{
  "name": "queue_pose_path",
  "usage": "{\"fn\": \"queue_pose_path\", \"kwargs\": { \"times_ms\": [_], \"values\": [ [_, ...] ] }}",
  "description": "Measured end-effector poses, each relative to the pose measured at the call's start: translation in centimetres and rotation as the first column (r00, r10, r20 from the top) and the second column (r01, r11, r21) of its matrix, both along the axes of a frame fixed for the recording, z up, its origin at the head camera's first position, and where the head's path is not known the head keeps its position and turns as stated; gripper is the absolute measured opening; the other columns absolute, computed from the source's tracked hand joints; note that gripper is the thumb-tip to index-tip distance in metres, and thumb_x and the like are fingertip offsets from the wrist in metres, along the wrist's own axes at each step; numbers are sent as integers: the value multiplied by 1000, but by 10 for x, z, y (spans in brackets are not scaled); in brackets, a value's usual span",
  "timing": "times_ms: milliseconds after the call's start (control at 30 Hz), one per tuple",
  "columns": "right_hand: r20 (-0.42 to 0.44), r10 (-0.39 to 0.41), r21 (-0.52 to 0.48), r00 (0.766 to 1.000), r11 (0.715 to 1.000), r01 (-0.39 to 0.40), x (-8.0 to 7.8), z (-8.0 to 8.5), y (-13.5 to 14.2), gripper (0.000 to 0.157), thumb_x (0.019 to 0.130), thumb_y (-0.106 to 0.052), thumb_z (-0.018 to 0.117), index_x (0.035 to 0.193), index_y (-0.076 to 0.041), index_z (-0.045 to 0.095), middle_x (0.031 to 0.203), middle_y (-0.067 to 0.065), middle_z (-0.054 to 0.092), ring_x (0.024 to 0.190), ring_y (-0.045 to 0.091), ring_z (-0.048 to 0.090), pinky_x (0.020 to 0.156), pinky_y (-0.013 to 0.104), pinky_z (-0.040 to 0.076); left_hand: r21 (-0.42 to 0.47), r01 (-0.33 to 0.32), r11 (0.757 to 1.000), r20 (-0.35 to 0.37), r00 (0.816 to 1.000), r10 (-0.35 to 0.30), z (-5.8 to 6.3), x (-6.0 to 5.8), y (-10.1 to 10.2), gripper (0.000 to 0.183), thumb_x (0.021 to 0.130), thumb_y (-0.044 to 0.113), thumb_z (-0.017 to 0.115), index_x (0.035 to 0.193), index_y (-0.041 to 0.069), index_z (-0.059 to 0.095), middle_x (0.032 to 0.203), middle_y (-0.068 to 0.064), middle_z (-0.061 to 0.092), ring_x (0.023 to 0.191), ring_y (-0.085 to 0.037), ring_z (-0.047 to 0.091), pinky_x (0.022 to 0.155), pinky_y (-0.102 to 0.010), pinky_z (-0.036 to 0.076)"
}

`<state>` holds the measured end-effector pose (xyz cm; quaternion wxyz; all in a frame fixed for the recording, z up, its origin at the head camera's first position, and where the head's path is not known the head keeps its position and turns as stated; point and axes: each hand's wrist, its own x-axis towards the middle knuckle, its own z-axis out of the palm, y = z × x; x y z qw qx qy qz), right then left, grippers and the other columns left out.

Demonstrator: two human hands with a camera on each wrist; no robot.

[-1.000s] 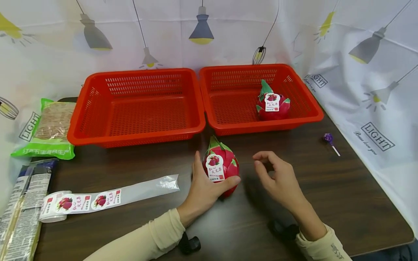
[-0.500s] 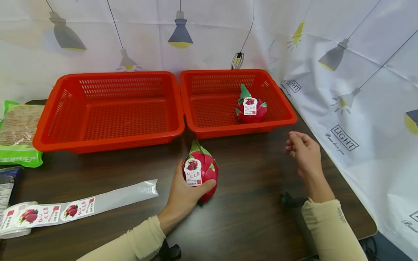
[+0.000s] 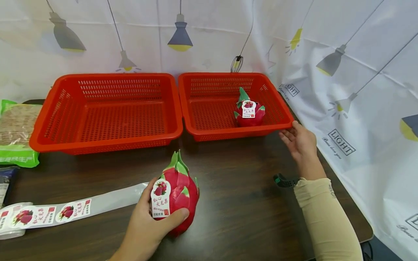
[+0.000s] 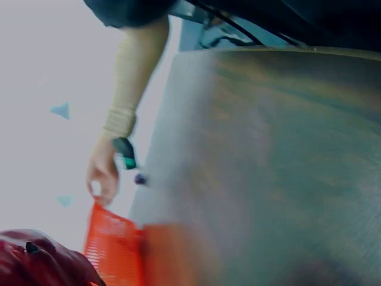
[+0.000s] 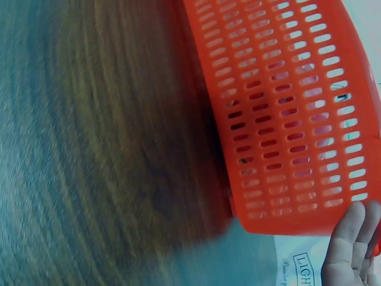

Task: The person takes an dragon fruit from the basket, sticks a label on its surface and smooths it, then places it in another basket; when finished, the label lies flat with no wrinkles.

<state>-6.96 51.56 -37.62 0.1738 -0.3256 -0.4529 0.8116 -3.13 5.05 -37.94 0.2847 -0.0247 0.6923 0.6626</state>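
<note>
In the head view my left hand (image 3: 147, 224) grips a dragon fruit (image 3: 181, 197) from its left side, thumb across the front. The fruit is pink-red with green leaf tips and bears a white printed sticker (image 3: 160, 204). Part of it also shows in the left wrist view as a dark red shape (image 4: 41, 262). My right hand (image 3: 302, 145) holds the front right corner of the right red plastic basket (image 3: 225, 133), thumb at the rim and fingers below. Inside that basket sits another stickered dragon fruit (image 3: 256, 117). The right wrist view shows the basket's slotted wall (image 5: 262, 225) close up.
A second red basket (image 3: 107, 144) stands at the left, beside the first. A strip of fruit stickers (image 3: 107, 206) unrolls from a roll (image 3: 13, 232) at the front left. Behind it lie a green-edged bag (image 3: 19, 127) and a dark packet (image 3: 6, 177). A white printed cloth (image 3: 209, 36) hangs behind.
My right hand has moved away from the fruit and taken hold of the right basket's corner. My left hand has brought the fruit nearer and leftward. The head view has shifted right.
</note>
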Motion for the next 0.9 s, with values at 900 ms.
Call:
{"fn": "queue_pose_path", "kwargs": {
  "times_ms": [900],
  "values": [
    [40, 11, 7, 999, 1000, -12, 13, 5, -1, 64, 97, -27, 68, 153, -9, 41, 126, 3, 58, 86, 15, 69, 79, 31, 62, -356, 119, 927, -207, 957, -202, 64, -204, 188, 92, 85, 40, 79, 152, 11, 23, 152, -9, 39, 137, -26, 40, 109, -41, 50]
  ]
}}
